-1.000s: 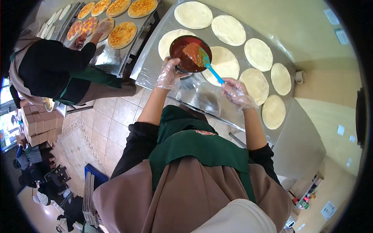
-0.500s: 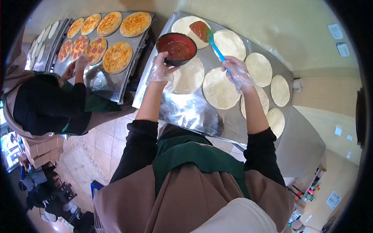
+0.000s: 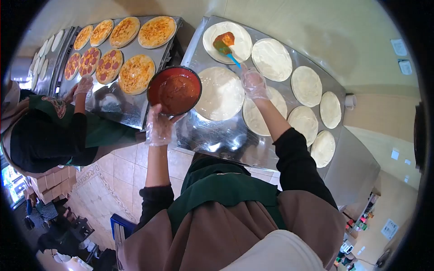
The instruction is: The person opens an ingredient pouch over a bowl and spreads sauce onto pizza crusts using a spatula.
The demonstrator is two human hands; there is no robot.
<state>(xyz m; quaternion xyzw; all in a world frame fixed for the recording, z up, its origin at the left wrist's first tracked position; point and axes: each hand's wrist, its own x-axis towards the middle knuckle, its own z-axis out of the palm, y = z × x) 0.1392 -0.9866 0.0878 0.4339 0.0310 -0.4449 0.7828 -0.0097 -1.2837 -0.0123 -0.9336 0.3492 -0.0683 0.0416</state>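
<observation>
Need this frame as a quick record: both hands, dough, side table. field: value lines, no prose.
Left hand: gloved, holding bowl
Bowl contents: red sauce
Right hand: gloved, gripping spatula by its blue handle
Spatula head: over the far-left dough round, at a sauce patch
Plain rounds: seven, on the metal table
Side table: topped pizzas, some with round slices
Co-worker's hand: gloved, near those pizzas

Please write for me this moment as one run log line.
left hand: holding sauce bowl; right hand: holding blue spatula; spatula head: at sauce patch, far-left dough round; other nearby rounds: no sauce visible
</observation>
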